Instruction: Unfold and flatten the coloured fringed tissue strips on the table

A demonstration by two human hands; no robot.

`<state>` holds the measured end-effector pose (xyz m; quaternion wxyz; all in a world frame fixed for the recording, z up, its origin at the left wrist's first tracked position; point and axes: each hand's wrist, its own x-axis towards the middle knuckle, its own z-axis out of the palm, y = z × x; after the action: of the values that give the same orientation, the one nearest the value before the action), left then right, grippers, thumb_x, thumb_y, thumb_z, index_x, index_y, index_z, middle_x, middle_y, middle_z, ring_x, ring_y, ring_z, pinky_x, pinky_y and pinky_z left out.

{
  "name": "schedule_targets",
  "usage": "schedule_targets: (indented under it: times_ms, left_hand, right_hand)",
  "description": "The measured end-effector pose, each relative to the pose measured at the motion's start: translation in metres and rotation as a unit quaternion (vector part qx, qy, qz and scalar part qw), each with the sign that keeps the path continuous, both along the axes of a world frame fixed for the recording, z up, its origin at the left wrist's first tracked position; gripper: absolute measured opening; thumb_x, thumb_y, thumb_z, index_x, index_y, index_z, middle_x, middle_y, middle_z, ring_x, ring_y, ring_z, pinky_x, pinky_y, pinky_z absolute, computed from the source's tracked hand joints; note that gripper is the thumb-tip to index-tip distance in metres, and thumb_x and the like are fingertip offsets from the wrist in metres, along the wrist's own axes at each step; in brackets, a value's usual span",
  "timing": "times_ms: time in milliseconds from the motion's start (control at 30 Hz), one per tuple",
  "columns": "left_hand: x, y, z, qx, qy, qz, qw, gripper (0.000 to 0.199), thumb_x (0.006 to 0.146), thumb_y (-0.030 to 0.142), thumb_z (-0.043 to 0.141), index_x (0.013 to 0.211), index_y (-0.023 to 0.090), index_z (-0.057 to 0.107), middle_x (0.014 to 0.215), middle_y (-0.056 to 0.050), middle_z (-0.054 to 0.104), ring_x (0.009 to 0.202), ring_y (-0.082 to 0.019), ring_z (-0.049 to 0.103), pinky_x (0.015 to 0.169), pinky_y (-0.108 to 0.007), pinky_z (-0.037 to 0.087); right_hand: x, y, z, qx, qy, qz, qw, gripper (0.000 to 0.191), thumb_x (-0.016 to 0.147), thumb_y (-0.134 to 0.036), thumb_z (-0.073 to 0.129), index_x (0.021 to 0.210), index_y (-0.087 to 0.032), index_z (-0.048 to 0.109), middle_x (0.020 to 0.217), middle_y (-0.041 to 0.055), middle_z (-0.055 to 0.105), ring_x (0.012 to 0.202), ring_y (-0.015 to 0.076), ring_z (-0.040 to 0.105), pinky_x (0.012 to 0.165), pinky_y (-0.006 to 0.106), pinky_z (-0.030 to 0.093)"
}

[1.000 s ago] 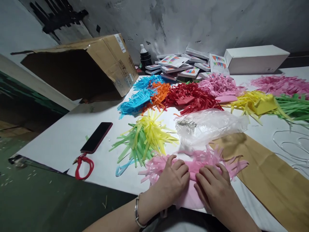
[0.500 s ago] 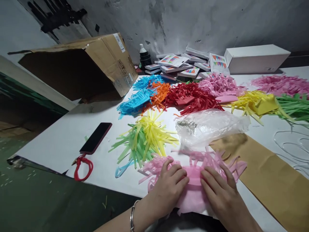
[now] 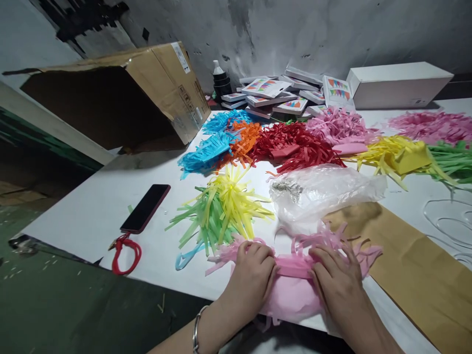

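Observation:
A sheet of pink tissue paper (image 3: 293, 297) with cut fringe at both ends lies at the table's near edge. Across its middle runs a folded, darker pink band (image 3: 294, 268). My left hand (image 3: 255, 269) grips the band's left end, fingers curled over it and thumb tucked underneath. At the right end, my right hand (image 3: 335, 273) pinches the same fold with bent fingers; its thumb is mostly hidden. Beyond my left hand lie a yellow tissue tassel (image 3: 234, 199) and a green tissue tassel (image 3: 206, 219), partly overlapping.
Brown paper (image 3: 416, 265) lies to the right, beside white string (image 3: 448, 221). A plastic bag (image 3: 328, 194) sits ahead. Colourful fringe piles (image 3: 295, 147), flat boxes (image 3: 269, 88), a white box (image 3: 398, 88) and a carton (image 3: 165, 83) stand behind. A phone (image 3: 145, 209) is left.
My hands have spread slightly apart along the fold. The folded band shows wider between them, with more of the pink sheet visible below it.

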<state>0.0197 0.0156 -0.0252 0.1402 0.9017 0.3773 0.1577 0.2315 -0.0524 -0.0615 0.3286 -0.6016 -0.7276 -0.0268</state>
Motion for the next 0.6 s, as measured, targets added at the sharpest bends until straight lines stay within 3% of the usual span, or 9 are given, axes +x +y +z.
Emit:
schedule_targets:
  times_ms: [133,267,333,400,467,533,600]
  left_hand:
    - [0.010,0.007,0.007,-0.012,0.097,0.048,0.994,0.016,0.096,0.015,0.056,0.087,0.017,0.069,0.092,-0.006,0.067,0.090,-0.025,0.057,0.088,-0.048,0.039]
    - [0.018,0.014,0.009,-0.006,0.146,0.047,0.988,0.018,0.094,0.018,0.059,0.080,0.018,0.071,0.089,-0.006,0.066,0.087,-0.025,0.058,0.081,-0.045,0.040]
    - [0.019,0.017,0.008,-0.005,0.157,0.040,0.987,0.019,0.094,0.019,0.060,0.078,0.018,0.071,0.088,-0.006,0.067,0.086,-0.025,0.058,0.078,-0.044,0.040]
    - [0.019,0.018,0.007,-0.004,0.165,0.035,0.986,0.020,0.094,0.020,0.060,0.077,0.018,0.071,0.087,-0.006,0.067,0.086,-0.026,0.058,0.077,-0.044,0.039]
    - [0.019,0.018,0.007,-0.004,0.165,0.032,0.986,0.020,0.094,0.021,0.061,0.078,0.018,0.071,0.088,-0.007,0.067,0.087,-0.026,0.058,0.077,-0.045,0.039]
    - [0.018,0.018,0.009,-0.008,0.160,0.031,0.987,0.020,0.094,0.021,0.060,0.077,0.018,0.071,0.087,-0.007,0.067,0.087,-0.027,0.058,0.078,-0.046,0.040]
    - [0.015,0.016,0.011,-0.006,0.137,0.043,0.990,0.018,0.094,0.020,0.059,0.080,0.017,0.069,0.088,-0.007,0.067,0.086,-0.026,0.058,0.081,-0.047,0.040]
  right_hand:
    - [-0.008,0.006,0.010,-0.032,-0.012,-0.071,0.997,0.034,0.104,-0.023,0.041,0.079,-0.020,0.064,0.102,0.0073,0.072,0.102,0.0245,0.064,0.112,0.055,0.027]
    - [-0.008,0.009,0.021,-0.080,-0.047,-0.083,0.992,0.032,0.103,-0.024,0.044,0.079,-0.021,0.064,0.105,0.0081,0.071,0.101,0.0266,0.063,0.107,0.056,0.030]
    - [-0.006,0.008,0.023,-0.068,-0.059,-0.091,0.992,0.027,0.102,-0.023,0.047,0.082,-0.020,0.064,0.109,0.0091,0.070,0.104,0.0264,0.063,0.108,0.055,0.028]
    - [-0.006,0.008,0.022,-0.016,-0.069,-0.061,0.996,0.019,0.101,-0.020,0.050,0.091,-0.019,0.066,0.114,0.0110,0.069,0.111,0.0270,0.061,0.111,0.055,0.027]
    - [-0.008,0.008,0.018,0.041,-0.078,0.018,0.996,0.020,0.099,-0.015,0.048,0.100,-0.018,0.068,0.112,0.0114,0.070,0.114,0.0263,0.059,0.112,0.052,0.028]
    - [-0.012,0.010,0.013,0.056,-0.088,0.094,0.990,0.027,0.098,-0.009,0.042,0.101,-0.017,0.068,0.098,0.0087,0.071,0.102,0.0231,0.059,0.109,0.048,0.031]
    - [-0.015,0.011,0.009,0.048,-0.094,0.113,0.988,0.033,0.098,-0.005,0.037,0.096,-0.016,0.068,0.083,0.0058,0.067,0.086,0.0202,0.057,0.102,0.044,0.035]
